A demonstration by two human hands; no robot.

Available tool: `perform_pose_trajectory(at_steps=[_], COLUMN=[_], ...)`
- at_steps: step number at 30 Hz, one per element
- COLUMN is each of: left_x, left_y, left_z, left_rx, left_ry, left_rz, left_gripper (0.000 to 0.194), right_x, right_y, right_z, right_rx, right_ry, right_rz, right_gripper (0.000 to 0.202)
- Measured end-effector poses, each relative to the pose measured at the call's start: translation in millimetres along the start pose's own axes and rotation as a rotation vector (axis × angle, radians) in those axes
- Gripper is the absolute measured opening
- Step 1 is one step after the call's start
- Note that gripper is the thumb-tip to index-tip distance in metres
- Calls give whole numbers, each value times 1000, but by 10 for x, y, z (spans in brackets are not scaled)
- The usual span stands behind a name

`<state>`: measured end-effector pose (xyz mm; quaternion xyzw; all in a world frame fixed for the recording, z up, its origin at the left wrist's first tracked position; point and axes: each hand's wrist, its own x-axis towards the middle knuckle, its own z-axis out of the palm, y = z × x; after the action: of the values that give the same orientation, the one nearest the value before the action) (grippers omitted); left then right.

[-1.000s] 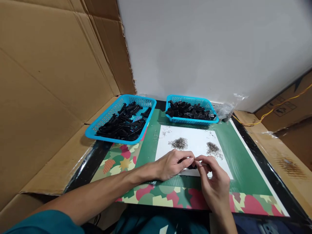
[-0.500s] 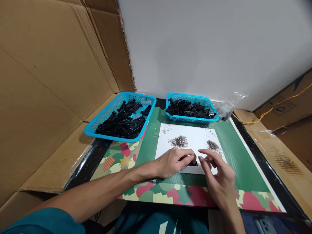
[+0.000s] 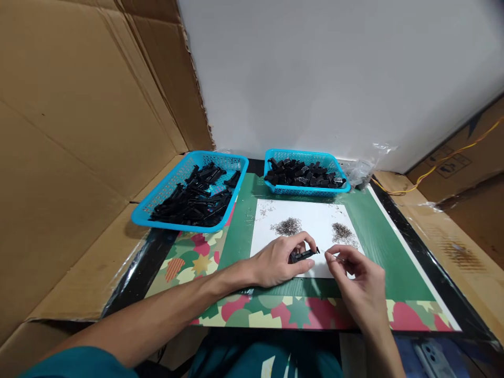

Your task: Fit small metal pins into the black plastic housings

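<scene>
My left hand (image 3: 285, 258) is closed around a narrow black plastic part (image 3: 304, 255), whose right end sticks out between thumb and forefinger over the white sheet (image 3: 315, 220). Just right of that end, my right hand (image 3: 356, 270) pinches a thin, small metal piece (image 3: 337, 257), perhaps a little spring or pin; its exact kind is too small to tell. A gap separates the two hands. Behind the left hand lies a heap of tiny metal pieces (image 3: 289, 226), and a second heap (image 3: 342, 233) lies behind the right hand.
A blue basket (image 3: 144, 212) of long black parts stands on the left. Another blue basket (image 3: 307, 190) with shorter black parts stands at the back, beside a clear plastic bag (image 3: 360, 173). Cardboard (image 3: 71, 157) walls the left side. A phone (image 3: 433, 359) lies low at right.
My left thumb and forefinger have spread apart, so more of the black part shows, now tilted up at its right end. The right fingertips have closed into a pinch.
</scene>
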<state>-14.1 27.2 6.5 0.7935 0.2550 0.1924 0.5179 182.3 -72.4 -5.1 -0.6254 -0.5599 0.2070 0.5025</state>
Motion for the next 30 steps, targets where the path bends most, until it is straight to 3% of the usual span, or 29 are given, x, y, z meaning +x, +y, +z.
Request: perform_pose_trajectory(at_steps=[6,11,13,17,20,25,30], left_x=[-8,27,47,61,44,9,-15], left_y=[-3,-37,-61,-69,-48,-54,-17], left_z=[-32,23,66,116,107,99,113], left_rx=[-127,-692,-798,-783,-720,-570,-593], left_ry=[-41,-109,-115,-73,-36,7,-12], left_rz=[-29,-127,-117,-88,-27,76,131], left_gripper=[35,42,48,60,57,49,47], right_x=[-26,-55,-84,-134,-135,-108,-92], right_y=[70,-17,-53,-102,-128,-159,-192], right_z=[38,91,114,138,139,155,162], right_rx=[230,201,144,-3,-135,-227,-235], right_ry=[74,176,218,239,190,154,133], right_rz=[225,161,87,-101,-211,-309,-387], right_gripper=[27,24,19,7,8,7,9])
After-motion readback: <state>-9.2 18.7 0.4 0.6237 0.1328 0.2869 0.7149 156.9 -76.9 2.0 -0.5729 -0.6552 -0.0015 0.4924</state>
